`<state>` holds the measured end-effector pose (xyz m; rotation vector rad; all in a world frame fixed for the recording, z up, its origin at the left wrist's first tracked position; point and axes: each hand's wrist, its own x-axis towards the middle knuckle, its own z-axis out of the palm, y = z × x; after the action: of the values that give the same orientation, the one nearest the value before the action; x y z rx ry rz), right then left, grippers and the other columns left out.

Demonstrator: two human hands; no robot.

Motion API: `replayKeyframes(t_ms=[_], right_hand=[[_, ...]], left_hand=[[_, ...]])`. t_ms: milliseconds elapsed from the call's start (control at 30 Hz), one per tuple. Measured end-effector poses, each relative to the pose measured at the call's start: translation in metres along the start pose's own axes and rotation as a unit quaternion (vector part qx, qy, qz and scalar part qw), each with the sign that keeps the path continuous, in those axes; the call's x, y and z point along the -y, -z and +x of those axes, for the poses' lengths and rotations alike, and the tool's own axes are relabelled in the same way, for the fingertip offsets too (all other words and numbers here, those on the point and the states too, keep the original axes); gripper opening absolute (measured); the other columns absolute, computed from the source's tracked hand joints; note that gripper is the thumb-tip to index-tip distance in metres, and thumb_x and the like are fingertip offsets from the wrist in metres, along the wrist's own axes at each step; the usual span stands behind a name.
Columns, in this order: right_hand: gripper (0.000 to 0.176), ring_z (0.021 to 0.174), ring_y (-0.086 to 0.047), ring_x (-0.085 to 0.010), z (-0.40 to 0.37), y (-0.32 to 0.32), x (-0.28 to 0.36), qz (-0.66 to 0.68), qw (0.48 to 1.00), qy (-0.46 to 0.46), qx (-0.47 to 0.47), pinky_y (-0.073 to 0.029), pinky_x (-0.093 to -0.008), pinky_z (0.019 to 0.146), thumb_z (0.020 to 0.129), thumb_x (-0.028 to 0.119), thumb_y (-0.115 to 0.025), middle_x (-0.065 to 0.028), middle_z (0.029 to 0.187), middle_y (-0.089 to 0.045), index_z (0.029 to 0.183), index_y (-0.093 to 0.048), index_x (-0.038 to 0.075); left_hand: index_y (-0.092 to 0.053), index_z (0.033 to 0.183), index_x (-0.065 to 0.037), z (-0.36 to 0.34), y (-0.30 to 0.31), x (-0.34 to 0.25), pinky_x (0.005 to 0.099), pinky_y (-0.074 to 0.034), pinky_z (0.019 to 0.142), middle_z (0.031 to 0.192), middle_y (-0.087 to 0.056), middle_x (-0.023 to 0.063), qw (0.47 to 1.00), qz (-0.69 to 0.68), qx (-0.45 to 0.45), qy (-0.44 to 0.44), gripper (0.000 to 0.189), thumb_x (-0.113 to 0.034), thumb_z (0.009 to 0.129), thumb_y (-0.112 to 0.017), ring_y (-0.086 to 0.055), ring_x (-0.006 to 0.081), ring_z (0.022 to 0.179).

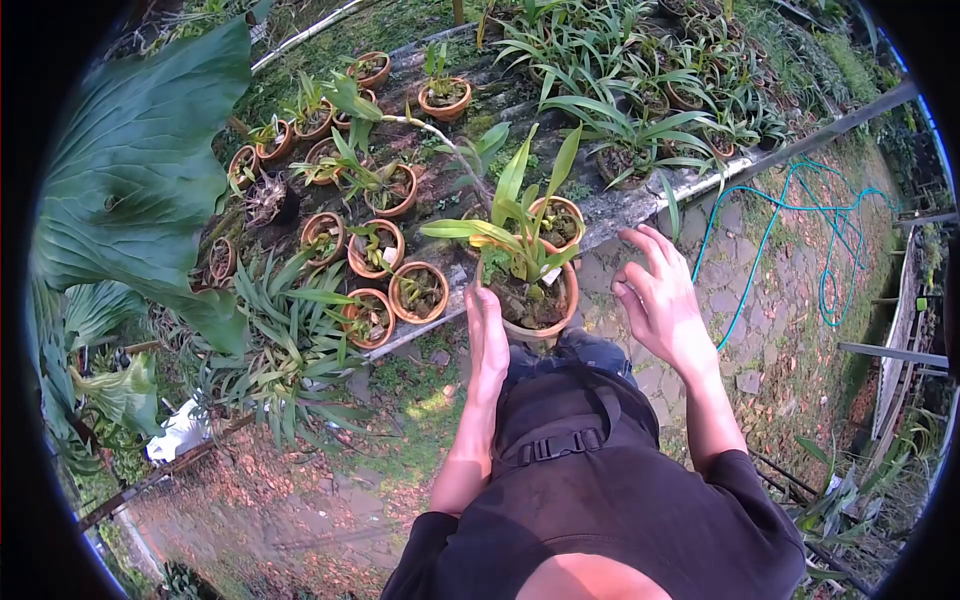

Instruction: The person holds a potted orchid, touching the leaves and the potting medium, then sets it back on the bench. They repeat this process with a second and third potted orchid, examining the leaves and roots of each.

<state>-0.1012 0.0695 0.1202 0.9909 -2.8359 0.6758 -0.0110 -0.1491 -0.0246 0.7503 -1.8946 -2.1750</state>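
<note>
A clay flowerpot [540, 318] with a leafy, orchid-like plant [522, 235] is in front of my waist, overlapping the bench edge. Against the pot's left side is my left hand [488, 335], fingers straight and close together, steadying it. What supports the pot from below is hidden. My right hand [662, 300] is raised to the right, apart from the pot, fingers loosely bent and spread with nothing visible in them. Just beyond its fingertips shows a narrow green leaf [672, 207]. Another clay pot [560, 222] stands directly behind the one I hold.
Several small clay pots [418, 292] crowd the bench at the left. Dense strappy plants [640, 110] fill its far right. A turquoise hose [765, 225] lies looped on the stone paving. Large leaves [140, 170] hang at the left.
</note>
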Motion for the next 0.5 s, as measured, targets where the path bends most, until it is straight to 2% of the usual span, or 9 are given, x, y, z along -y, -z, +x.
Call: replayKeyframes(t_ms=[67,167,200,233,300,500], right_hand=[[0.017,0.129,-0.054,-0.0427,-0.021,0.001,-0.005,-0.151,0.985,-0.037,0.076,-0.046,-0.0526,0.102,0.084,0.01,-0.075,-0.0191,0.129,-0.06,0.095,-0.065,0.004],[0.021,0.102,-0.066,-0.0372,-0.007,0.003,0.015,0.064,0.985,-0.137,0.079,-0.054,-0.0468,0.083,0.085,0.016,-0.077,-0.016,0.104,-0.065,0.098,-0.067,0.004],[0.023,0.073,-0.064,-0.0326,-0.003,-0.006,0.02,0.115,0.99,-0.078,0.027,-0.051,-0.0425,0.066,0.086,0.019,-0.079,-0.011,0.081,-0.059,0.096,-0.066,0.003],[0.021,0.074,-0.067,-0.0331,0.004,-0.008,0.03,0.108,0.993,-0.035,0.042,-0.053,-0.0432,0.066,0.087,0.019,-0.077,-0.0109,0.082,-0.062,0.099,-0.068,0.003],[0.02,0.078,-0.071,-0.0331,0.015,-0.037,0.036,0.094,0.995,-0.006,0.026,-0.056,-0.0454,0.067,0.088,0.016,-0.074,-0.0125,0.087,-0.068,0.103,-0.07,0.004],[0.015,0.072,-0.071,-0.0333,0.04,-0.08,0.037,0.01,0.998,-0.042,0.035,-0.057,-0.0446,0.062,0.087,0.018,-0.068,-0.0097,0.082,-0.068,0.096,-0.071,0.007]], left_hand=[[-0.034,0.152,0.002,0.003,-0.002,0.0,0.0462,-0.034,0.115,0.144,-0.047,0.0244,1.0,0.0,0.004,-0.003,0.09,-0.073,0.102,-0.036,-0.045,0.0346,0.137],[-0.034,0.152,0.001,0.006,-0.01,0.0,0.0465,-0.033,0.115,0.145,-0.046,0.0239,1.0,0.007,0.009,-0.012,0.091,-0.073,0.101,-0.036,-0.044,0.0344,0.138],[-0.034,0.152,0.001,0.007,-0.014,-0.001,0.0466,-0.033,0.115,0.145,-0.046,0.0238,1.0,0.012,0.012,-0.016,0.091,-0.074,0.101,-0.036,-0.044,0.0343,0.138],[-0.034,0.152,0.001,0.008,-0.017,-0.001,0.0467,-0.033,0.115,0.145,-0.045,0.0236,0.999,0.02,0.015,-0.02,0.091,-0.074,0.101,-0.036,-0.043,0.0343,0.138],[-0.033,0.152,0.001,0.007,-0.026,-0.003,0.0469,-0.032,0.116,0.146,-0.045,0.0233,0.998,0.053,0.015,-0.017,0.091,-0.074,0.101,-0.036,-0.043,0.0341,0.139],[-0.032,0.151,0.003,-0.006,-0.044,-0.017,0.05,-0.035,0.114,0.146,-0.044,0.0285,0.989,0.146,-0.006,0.007,0.088,-0.069,0.102,-0.041,-0.046,0.0401,0.136]])
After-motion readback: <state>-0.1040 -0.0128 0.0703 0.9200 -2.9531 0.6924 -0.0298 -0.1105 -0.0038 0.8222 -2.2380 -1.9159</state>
